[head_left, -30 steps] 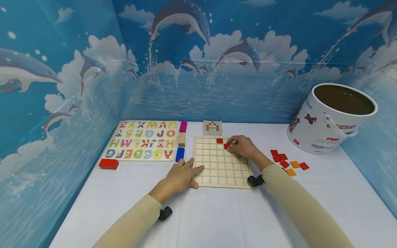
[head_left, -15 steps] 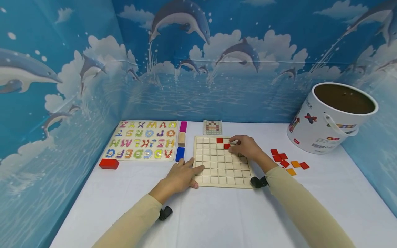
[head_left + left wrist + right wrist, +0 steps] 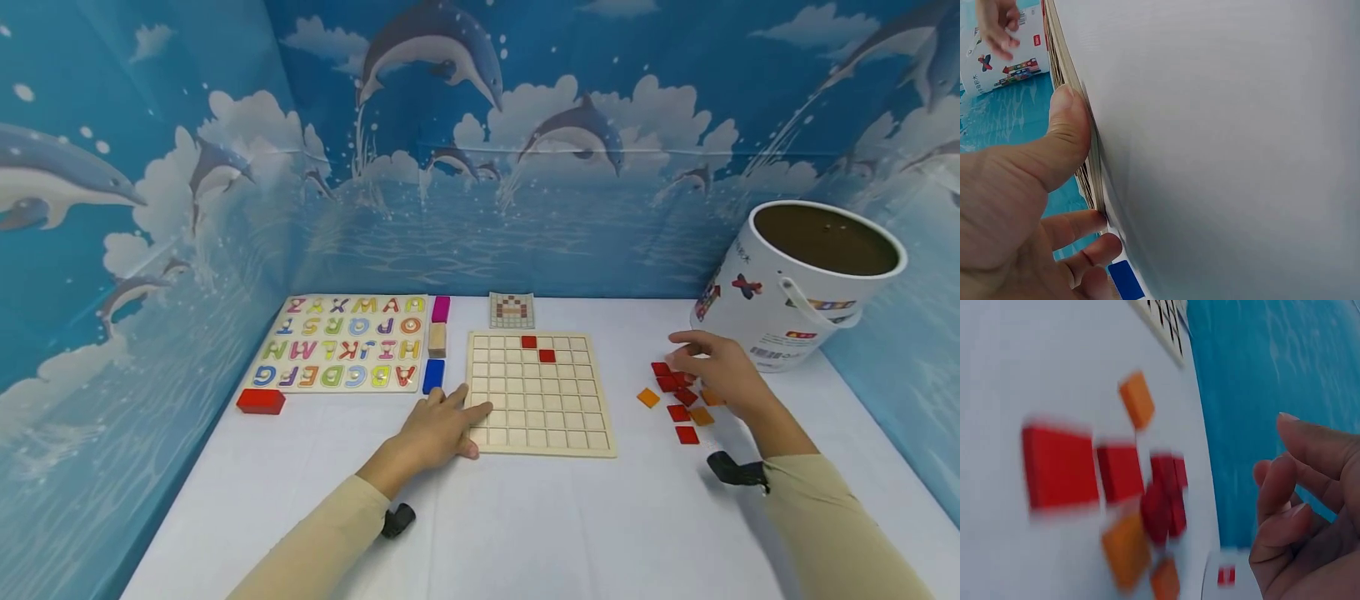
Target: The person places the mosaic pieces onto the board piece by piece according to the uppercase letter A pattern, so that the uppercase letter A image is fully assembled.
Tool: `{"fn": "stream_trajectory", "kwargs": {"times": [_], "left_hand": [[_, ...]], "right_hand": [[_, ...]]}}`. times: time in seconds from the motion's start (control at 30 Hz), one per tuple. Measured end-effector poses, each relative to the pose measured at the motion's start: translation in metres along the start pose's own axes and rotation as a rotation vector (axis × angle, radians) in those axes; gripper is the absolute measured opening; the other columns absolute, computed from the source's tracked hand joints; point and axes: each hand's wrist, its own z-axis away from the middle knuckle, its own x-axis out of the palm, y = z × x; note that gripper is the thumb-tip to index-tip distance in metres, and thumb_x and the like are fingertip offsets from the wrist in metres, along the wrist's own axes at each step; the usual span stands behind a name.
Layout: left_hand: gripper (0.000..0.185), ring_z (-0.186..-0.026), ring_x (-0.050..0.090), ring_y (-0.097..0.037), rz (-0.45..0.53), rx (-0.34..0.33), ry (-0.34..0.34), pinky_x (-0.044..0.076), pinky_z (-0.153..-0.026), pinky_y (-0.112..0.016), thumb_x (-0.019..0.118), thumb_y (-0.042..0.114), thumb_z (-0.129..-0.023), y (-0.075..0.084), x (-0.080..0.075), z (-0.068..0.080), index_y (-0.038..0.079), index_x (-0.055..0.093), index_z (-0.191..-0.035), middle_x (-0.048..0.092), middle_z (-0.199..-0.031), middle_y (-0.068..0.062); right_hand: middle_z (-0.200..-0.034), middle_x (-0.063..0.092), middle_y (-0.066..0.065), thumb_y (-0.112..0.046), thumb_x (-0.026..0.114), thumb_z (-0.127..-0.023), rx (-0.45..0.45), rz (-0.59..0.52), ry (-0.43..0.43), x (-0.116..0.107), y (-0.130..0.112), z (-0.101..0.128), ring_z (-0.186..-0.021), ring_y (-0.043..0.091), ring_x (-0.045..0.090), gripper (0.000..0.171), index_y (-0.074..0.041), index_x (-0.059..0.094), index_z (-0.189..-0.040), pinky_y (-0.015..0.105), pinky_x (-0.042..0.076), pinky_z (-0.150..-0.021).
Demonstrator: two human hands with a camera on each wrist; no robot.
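Several flat red and orange square tiles (image 3: 678, 392)

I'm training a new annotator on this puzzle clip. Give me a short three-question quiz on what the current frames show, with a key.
1. True or false: the left hand rests on the corner of the grid board.
2. How many red tiles sit in the board?
3. The right hand is over: A) the alphabet puzzle, B) the loose tiles, C) the bucket.

Key: 1 true, the fingers lie on its near left corner. 2 two, one diagonally below the other near the far edge. 3 B, fingers relaxed above the red and orange tiles, holding nothing that shows.
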Motion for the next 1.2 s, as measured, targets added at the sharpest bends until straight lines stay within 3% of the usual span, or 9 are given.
{"fn": "stream_trajectory", "kwargs": {"times": [0.27, 0.47, 0.63, 0.83, 0.93, 1.13, 1.2], "left_hand": [[0.073, -0.103, 0.043, -0.026, 0.004, 0.008, 0.001, 0.038, -0.084, -0.039, 0.071, 0.048, -0.086, 0.001, -0.001, 0.001, 0.031, 0.048, -0.154, 0.034, -0.163, -0.019], [0.073, -0.100, 0.042, -0.025, 0.005, 0.014, 0.009, 0.037, -0.081, -0.037, 0.071, 0.048, -0.086, 0.001, 0.000, 0.002, 0.030, 0.049, -0.153, 0.035, -0.162, -0.020], [0.073, -0.097, 0.041, -0.024, 0.007, 0.023, 0.021, 0.037, -0.079, -0.037, 0.072, 0.047, -0.085, 0.001, 0.001, 0.002, 0.028, 0.051, -0.152, 0.036, -0.161, -0.022], [0.073, -0.097, 0.041, -0.024, 0.011, 0.021, 0.022, 0.037, -0.080, -0.037, 0.071, 0.047, -0.085, 0.002, 0.001, 0.002, 0.028, 0.050, -0.152, 0.036, -0.161, -0.021], [0.073, -0.100, 0.042, -0.025, 0.009, 0.017, 0.017, 0.037, -0.082, -0.037, 0.071, 0.047, -0.086, 0.001, 0.001, 0.001, 0.029, 0.049, -0.153, 0.035, -0.162, -0.021], [0.072, -0.105, 0.043, -0.027, -0.002, 0.014, 0.004, 0.039, -0.085, -0.040, 0.070, 0.048, -0.087, 0.002, 0.000, 0.001, 0.030, 0.048, -0.154, 0.034, -0.163, -0.020], [0.073, -0.104, 0.043, -0.027, -0.002, 0.016, 0.004, 0.039, -0.084, -0.040, 0.070, 0.048, -0.087, 0.002, 0.000, 0.002, 0.029, 0.048, -0.154, 0.034, -0.162, -0.020]], "right_hand": [[-0.135, 0.049, 0.023, -0.049, 0.064, -0.098, 0.077, -0.012, 0.065, -0.047, 0.067, 0.028, -0.100, 0.032, 0.059, 0.080, -0.002, 0.035, -0.156, 0.034, 0.052, -0.074], [-0.127, 0.051, 0.016, -0.053, 0.066, -0.095, 0.145, -0.021, 0.026, -0.058, 0.096, 0.037, -0.096, 0.024, 0.056, 0.087, -0.002, 0.032, -0.157, 0.031, 0.051, -0.074], [-0.126, 0.051, 0.020, -0.053, 0.067, -0.095, 0.157, -0.006, 0.002, -0.054, 0.104, 0.038, -0.094, 0.026, 0.053, 0.087, -0.001, 0.033, -0.156, 0.032, 0.049, -0.071], [-0.141, 0.042, 0.032, -0.052, 0.066, -0.095, 0.152, 0.024, -0.039, -0.050, 0.102, 0.036, -0.112, 0.038, 0.047, 0.089, 0.000, 0.031, -0.157, 0.035, 0.049, -0.076], [-0.138, 0.042, 0.033, -0.052, 0.068, -0.094, 0.142, 0.049, -0.049, -0.048, 0.100, 0.035, -0.114, 0.041, 0.046, 0.090, 0.001, 0.032, -0.156, 0.039, 0.050, -0.079], [-0.137, 0.042, 0.034, -0.049, 0.071, -0.093, 0.136, 0.068, -0.054, -0.041, 0.097, 0.034, -0.119, 0.048, 0.040, 0.087, 0.004, 0.037, -0.153, 0.063, 0.046, -0.092], [-0.138, 0.041, 0.035, -0.049, 0.072, -0.092, 0.138, 0.069, -0.050, -0.040, 0.097, 0.034, -0.120, 0.051, 0.039, 0.086, 0.005, 0.040, -0.150, 0.066, 0.044, -0.094]]}}
